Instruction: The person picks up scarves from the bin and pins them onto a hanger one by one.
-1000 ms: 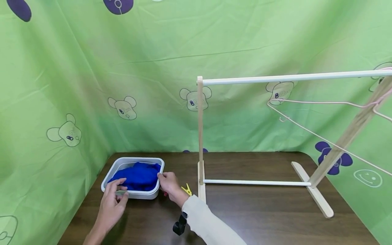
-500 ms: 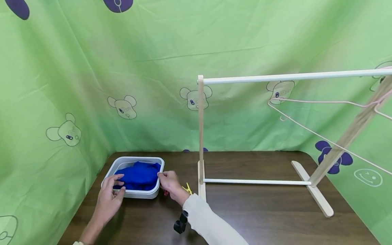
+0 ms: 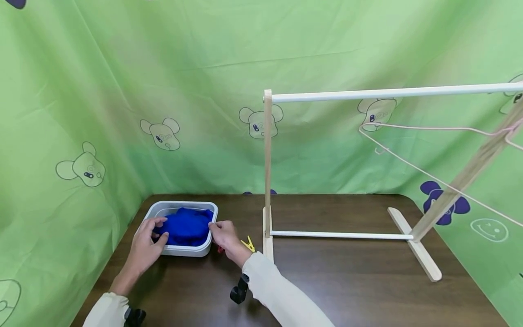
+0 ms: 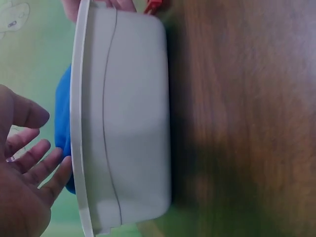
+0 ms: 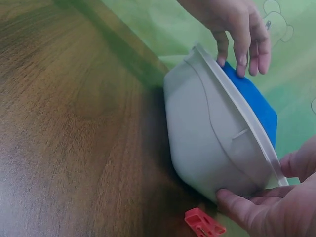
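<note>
A light grey plastic basin (image 3: 185, 250) stands on the table's left part. Crumpled blue cloth (image 3: 188, 227) fills it and rises above the rim in the wrist views. My right hand (image 3: 226, 238) grips the basin's right wall, thumb at the rim and fingers against the outside in the right wrist view. Over the left front corner reaches my left hand (image 3: 144, 247), its fingers spread and loosely bent. Its fingertips (image 4: 64, 163) are at the edge of the blue cloth; whether they press on it I cannot tell.
A yellow clothespin (image 3: 248, 244) and a red clothespin (image 5: 202, 222) lie right of the basin. A wooden rack with a white top bar (image 3: 367, 94) stands to the right; a pink hanger (image 3: 433, 128) hangs at its right end. Green curtain (image 3: 196, 150) surrounds the table (image 3: 327, 281).
My left hand has come slightly further over the basin to the cloth, and its sleeve has entered view. The right hand stays on the basin. The head view has tipped slightly.
</note>
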Motion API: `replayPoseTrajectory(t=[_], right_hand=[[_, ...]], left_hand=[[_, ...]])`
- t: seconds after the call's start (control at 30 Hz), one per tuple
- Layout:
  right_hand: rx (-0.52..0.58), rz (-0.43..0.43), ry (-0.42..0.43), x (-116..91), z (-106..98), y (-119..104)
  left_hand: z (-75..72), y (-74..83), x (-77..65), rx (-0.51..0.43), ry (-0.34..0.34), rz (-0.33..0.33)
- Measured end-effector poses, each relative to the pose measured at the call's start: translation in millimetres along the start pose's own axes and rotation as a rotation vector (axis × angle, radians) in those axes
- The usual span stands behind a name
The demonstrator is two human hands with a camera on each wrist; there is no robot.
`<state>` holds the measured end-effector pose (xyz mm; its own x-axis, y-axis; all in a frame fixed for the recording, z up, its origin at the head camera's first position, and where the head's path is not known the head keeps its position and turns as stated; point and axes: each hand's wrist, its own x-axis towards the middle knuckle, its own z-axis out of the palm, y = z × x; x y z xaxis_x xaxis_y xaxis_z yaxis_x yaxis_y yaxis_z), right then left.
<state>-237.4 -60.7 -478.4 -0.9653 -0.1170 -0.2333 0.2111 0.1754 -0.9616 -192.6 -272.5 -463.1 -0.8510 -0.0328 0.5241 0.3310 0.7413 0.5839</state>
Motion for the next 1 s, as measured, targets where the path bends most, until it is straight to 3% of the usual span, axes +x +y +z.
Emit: replayPoseTrajectory(t=[0.2,0.33,0.57,0.77,1.0], right_hand=[[0.008,0.005,0.009,2,-3,-3],[0.009,0.008,0.011,1,-5,-4],[0.013,0.009,0.012,2,-4,0],[0.014,0.003,-0.003,0,-3,2],[0.017,-0.005,-0.015,-2,-6,2]], left_hand=[[1.6,-4.6,15.1,0.099,0.029,0.035],[2.3,-4.1,20.0,0.195,-0.001,0.062],[6.5,-5.2,25.9,0.351,-0.146,0.124],[10.0,-7.4,27.6,0.387,-0.296,0.109],[9.5,-11.1,29.7,0.403,-0.38,0.086]])
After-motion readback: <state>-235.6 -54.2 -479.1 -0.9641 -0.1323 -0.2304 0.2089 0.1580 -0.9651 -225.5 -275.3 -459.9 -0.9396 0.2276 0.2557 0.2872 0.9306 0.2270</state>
